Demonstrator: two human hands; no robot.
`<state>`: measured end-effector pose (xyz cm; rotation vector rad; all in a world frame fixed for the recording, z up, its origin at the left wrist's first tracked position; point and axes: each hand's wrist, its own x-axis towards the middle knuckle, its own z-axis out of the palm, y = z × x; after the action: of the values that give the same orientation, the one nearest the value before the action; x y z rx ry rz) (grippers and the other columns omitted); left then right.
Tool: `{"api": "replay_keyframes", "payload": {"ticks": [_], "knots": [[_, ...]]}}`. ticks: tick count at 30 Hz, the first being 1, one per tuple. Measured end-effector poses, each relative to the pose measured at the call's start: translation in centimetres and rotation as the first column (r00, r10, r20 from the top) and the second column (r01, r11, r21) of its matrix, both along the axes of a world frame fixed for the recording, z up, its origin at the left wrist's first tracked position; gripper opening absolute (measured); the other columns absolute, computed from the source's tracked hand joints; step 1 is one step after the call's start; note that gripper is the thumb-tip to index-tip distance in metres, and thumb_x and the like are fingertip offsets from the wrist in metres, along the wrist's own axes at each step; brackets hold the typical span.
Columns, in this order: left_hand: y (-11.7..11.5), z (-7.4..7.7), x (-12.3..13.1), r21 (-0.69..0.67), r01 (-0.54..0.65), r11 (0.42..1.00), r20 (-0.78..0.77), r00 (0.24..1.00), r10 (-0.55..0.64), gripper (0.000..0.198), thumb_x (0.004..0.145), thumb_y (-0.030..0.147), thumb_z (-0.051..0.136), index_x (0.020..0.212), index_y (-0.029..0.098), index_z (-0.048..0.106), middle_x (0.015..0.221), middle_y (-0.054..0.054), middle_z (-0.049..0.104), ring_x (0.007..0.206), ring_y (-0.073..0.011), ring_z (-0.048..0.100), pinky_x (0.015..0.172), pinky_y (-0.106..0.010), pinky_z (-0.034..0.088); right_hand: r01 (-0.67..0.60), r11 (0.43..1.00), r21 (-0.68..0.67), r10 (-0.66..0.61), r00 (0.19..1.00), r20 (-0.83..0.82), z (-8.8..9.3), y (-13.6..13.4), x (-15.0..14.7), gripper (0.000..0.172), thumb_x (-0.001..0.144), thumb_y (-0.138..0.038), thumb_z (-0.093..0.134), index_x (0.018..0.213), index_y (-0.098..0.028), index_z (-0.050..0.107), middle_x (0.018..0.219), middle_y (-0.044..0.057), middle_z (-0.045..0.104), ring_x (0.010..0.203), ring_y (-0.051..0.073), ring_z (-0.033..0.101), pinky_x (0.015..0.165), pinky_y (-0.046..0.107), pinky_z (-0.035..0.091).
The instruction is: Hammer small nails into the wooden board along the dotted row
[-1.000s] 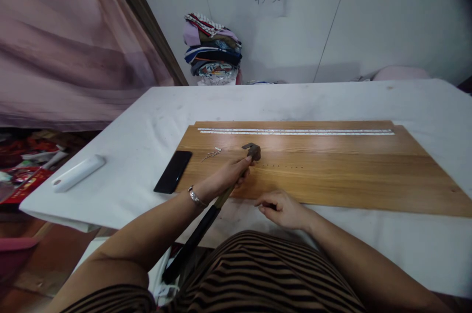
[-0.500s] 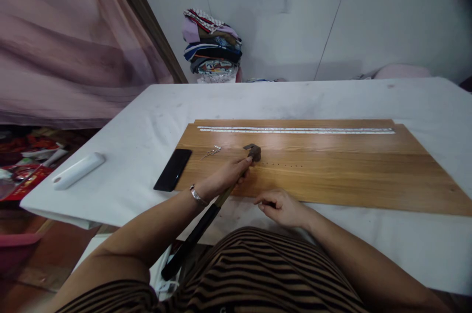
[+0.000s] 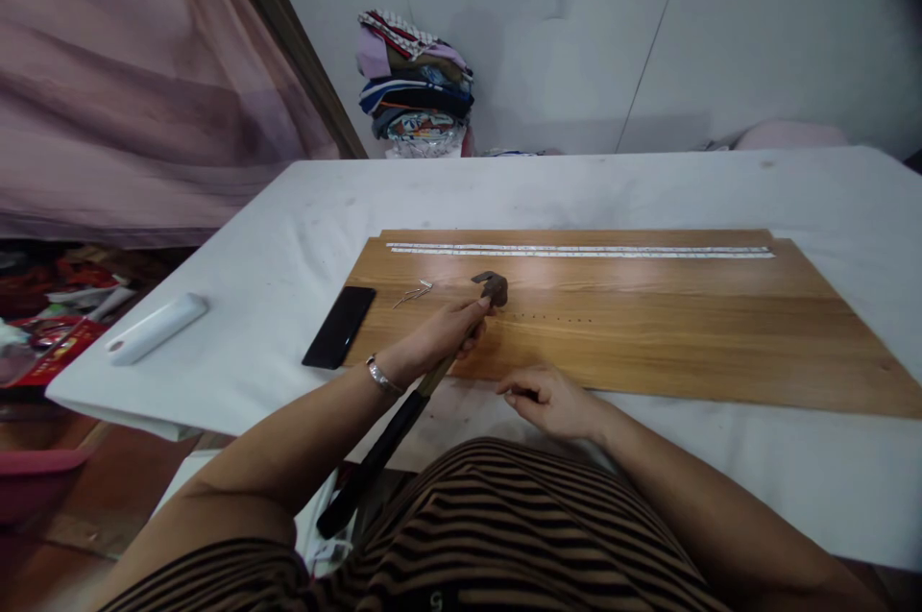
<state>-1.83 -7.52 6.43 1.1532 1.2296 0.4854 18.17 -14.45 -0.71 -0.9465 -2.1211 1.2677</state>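
My left hand (image 3: pixel 455 329) is closed around the upper handle of a claw hammer (image 3: pixel 494 289), just below its metal head. The hammer's dark grip slants down toward my body. Its head is over a wood-grain board (image 3: pixel 684 324), beside a row of small dark dots, perhaps nail heads or holes. My right hand (image 3: pixel 551 398) rests at the board's front edge, fingers loosely bent and slightly apart, with nothing visible in it. Several nails (image 3: pixel 414 292) lie on the board left of the hammer head. Two white measuring strips (image 3: pixel 576 252) run along its far side.
A black phone (image 3: pixel 339 328) lies across the board's left edge. On the white-covered table (image 3: pixel 288 237), a white elongated object (image 3: pixel 157 329) lies at the left. Folded clothes (image 3: pixel 418 88) are stacked behind the table, and a pink curtain (image 3: pixel 144 64) hangs at the left.
The hammer head has shifted slightly left and away from me with my left hand. My right hand stays at the board's front edge. The view has tilted a little.
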Motion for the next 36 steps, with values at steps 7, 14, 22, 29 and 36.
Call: {"api": "replay_keyframes", "payload": {"ticks": [7,14,22,29,36], "knots": [[0.2,-1.2,0.2,-0.019,0.022,1.000,-0.062,0.998,-0.023,0.044,0.093,0.057,0.048,0.100,0.015,0.059,0.068,0.003,0.049,0.045,-0.0065,0.040,0.039,-0.019,0.030,0.009,1.000,-0.005,-0.009,1.000,0.003,-0.2,-0.1,-0.1,0.025,0.089,-0.020,0.054,0.103,-0.017,0.075,0.080,0.004,0.072,0.069,0.015,0.062,0.070,0.028,0.048],[0.2,-1.1,0.2,-0.031,0.016,0.999,-0.073,0.997,-0.019,0.040,0.096,0.053,0.045,0.104,0.017,0.059,0.072,0.003,0.050,0.045,-0.0061,0.038,0.038,-0.019,0.028,0.021,1.000,-0.009,-0.021,1.000,-0.004,-0.1,-0.1,-0.1,0.025,0.088,-0.019,0.055,0.102,-0.017,0.075,0.088,0.006,0.074,0.080,0.017,0.066,0.075,0.029,0.050],[0.2,-0.4,-0.1,-0.040,0.002,0.999,-0.005,1.000,-0.002,0.042,0.094,0.054,0.048,0.107,0.015,0.059,0.067,0.004,0.048,0.044,-0.0056,0.038,0.039,-0.018,0.026,0.013,1.000,-0.009,-0.013,1.000,0.019,-0.2,-0.1,-0.1,0.025,0.087,-0.018,0.055,0.103,-0.017,0.075,0.080,0.004,0.072,0.070,0.015,0.063,0.068,0.027,0.048],[0.0,-1.0,0.1,-0.044,0.007,0.999,-0.038,0.999,-0.009,0.042,0.096,0.053,0.046,0.107,0.014,0.059,0.068,0.003,0.048,0.045,-0.0051,0.037,0.040,-0.019,0.027,0.018,1.000,-0.012,-0.017,0.999,0.037,0.1,-0.1,-0.1,0.025,0.087,-0.019,0.056,0.103,-0.017,0.075,0.083,0.005,0.073,0.074,0.016,0.065,0.071,0.027,0.049],[0.1,-1.7,0.1,-0.013,0.026,1.000,-0.056,0.998,-0.027,0.049,0.094,0.059,0.046,0.109,0.014,0.059,0.068,0.003,0.048,0.047,-0.0062,0.037,0.041,-0.019,0.028,0.008,0.999,0.034,-0.009,1.000,0.015,-0.1,-0.1,-0.1,0.027,0.088,-0.019,0.054,0.103,-0.014,0.075,0.083,0.007,0.073,0.074,0.017,0.065,0.071,0.028,0.049]]}}
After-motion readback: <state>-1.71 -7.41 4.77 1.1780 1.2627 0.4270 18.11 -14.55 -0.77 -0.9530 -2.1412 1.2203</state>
